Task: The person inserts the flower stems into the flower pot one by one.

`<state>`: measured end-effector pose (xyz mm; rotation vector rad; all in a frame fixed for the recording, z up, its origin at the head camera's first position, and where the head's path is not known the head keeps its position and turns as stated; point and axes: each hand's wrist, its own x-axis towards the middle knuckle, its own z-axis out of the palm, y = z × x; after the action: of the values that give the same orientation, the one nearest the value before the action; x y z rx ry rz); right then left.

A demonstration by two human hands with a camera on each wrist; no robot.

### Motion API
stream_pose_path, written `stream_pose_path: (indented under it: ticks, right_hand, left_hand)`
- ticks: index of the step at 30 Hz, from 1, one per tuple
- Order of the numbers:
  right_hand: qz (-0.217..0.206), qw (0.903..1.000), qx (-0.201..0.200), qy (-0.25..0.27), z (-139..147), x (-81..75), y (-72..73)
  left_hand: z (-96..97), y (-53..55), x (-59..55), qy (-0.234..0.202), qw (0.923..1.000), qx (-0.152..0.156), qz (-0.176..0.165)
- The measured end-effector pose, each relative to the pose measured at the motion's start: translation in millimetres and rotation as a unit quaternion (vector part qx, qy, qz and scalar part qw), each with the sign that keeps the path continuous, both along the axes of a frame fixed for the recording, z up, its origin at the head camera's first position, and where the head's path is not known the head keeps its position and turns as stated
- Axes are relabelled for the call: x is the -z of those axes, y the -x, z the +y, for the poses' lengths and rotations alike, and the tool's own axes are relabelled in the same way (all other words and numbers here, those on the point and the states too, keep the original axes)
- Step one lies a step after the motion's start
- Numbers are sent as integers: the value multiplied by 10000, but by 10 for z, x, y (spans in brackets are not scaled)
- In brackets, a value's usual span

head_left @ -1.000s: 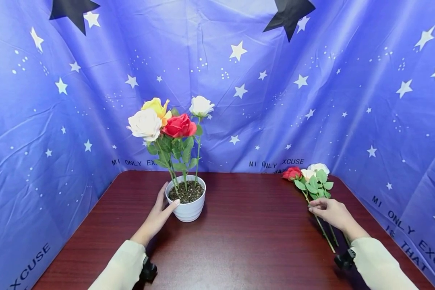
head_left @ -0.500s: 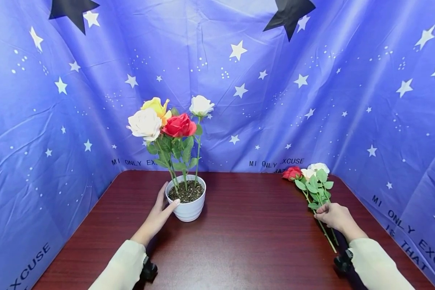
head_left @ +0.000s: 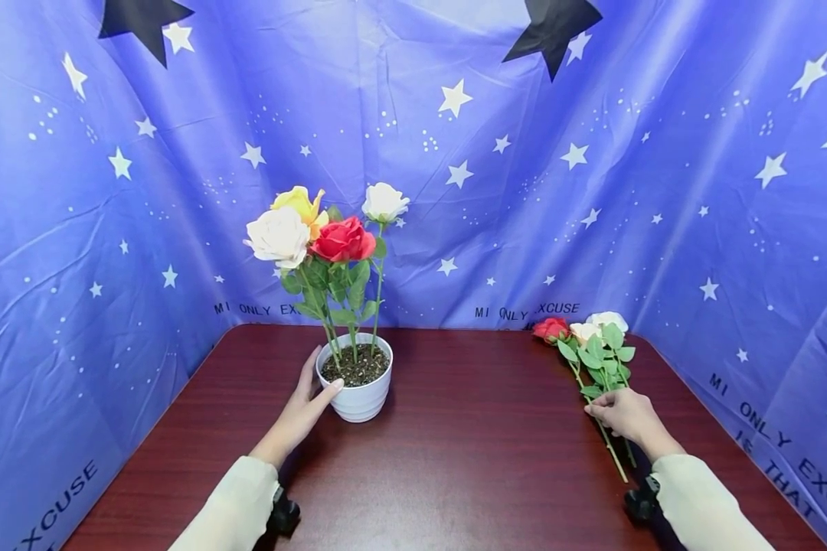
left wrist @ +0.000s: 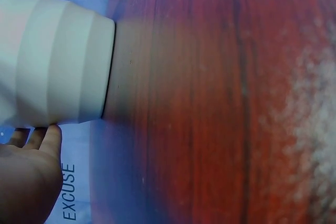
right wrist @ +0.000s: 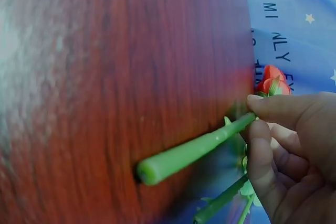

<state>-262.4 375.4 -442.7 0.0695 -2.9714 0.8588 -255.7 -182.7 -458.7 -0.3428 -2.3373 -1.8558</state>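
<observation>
Standing on a table [head_left: 455, 490], a white pot [head_left: 361, 404] holds four roses [head_left: 344, 239], seemingly over half the work, with a red rose [head_left: 550, 329], cream rose [head_left: 584, 332] and white rose [head_left: 607, 320] lying loose well to its right. Outstretched, the left hand [head_left: 302, 412] touches the pot, three fingertips [left wrist: 51, 136] showing only in the left wrist view; the right hand [head_left: 630, 417] pinches the loose red stem [right wrist: 184, 158].

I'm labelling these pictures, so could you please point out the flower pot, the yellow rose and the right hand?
Flower pot [head_left: 361, 402], head view, on its outer wall.
Yellow rose [head_left: 296, 200], head view, on its petals.
Right hand [head_left: 630, 416], head view, on the back of the hand.
</observation>
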Motion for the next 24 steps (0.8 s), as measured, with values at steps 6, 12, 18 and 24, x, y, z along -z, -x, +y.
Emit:
stream_pose_path:
  ticks: [6,12,18,24]
  right_hand:
    - [123,9999,-20,116,-49,-35,-5]
    - [254,9994,-102,199,-137,-95,-2]
    - [327,9981,-347,381,-280,-181,33]
    - [330,9946,-493,852,-384,-241,56]
  left_hand:
    - [1,-3,6,-12,10000,-26,-16]
    - [6,-8,-10,-7,10000,-5,-24]
    - [4,-10,-6,-9,10000,-26,33]
    - [4,2,21,-9,10000,-19,75]
